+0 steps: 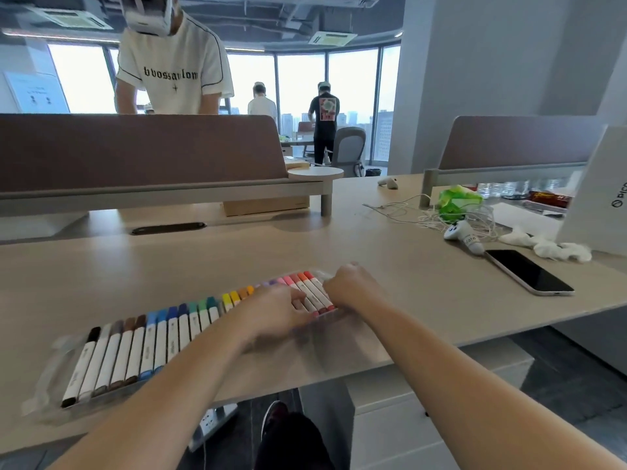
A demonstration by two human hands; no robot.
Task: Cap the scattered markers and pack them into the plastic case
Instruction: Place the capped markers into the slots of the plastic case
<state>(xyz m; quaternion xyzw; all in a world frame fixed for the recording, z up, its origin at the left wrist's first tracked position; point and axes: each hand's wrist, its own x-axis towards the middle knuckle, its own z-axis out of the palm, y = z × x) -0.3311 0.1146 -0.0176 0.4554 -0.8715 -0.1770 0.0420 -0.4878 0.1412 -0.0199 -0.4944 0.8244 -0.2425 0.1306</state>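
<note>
A long desk (390, 239) with a pale, matte wood-grain top fills the view. A brown felt screen (135, 150) with rounded corners stands along its far side. Near the front edge lies the plastic case (44, 378), a shallow, clear tray set at a slant, its glossy rim showing best at the left end. Inside it the markers (135, 351) lie side by side in one row. They have white barrels and coloured caps, running from black, grey and brown at the left through blues, greens, yellows and purples to pinks and reds at the right.

At the right a tall white cardboard box (593, 198) stands upright, and a flat black phone (529, 271) lies face up near it. A smooth white controller (463, 234) rests just beyond the phone.

The left hand (271, 308), blurred, lies over the orange and pink markers, its grip loose, with fingers spread flat across the barrels. The right hand (351, 286) sits knuckles-up at the red end of the case. Its fingers curl under, and it cannot be told whether that grip holds anything.
</note>
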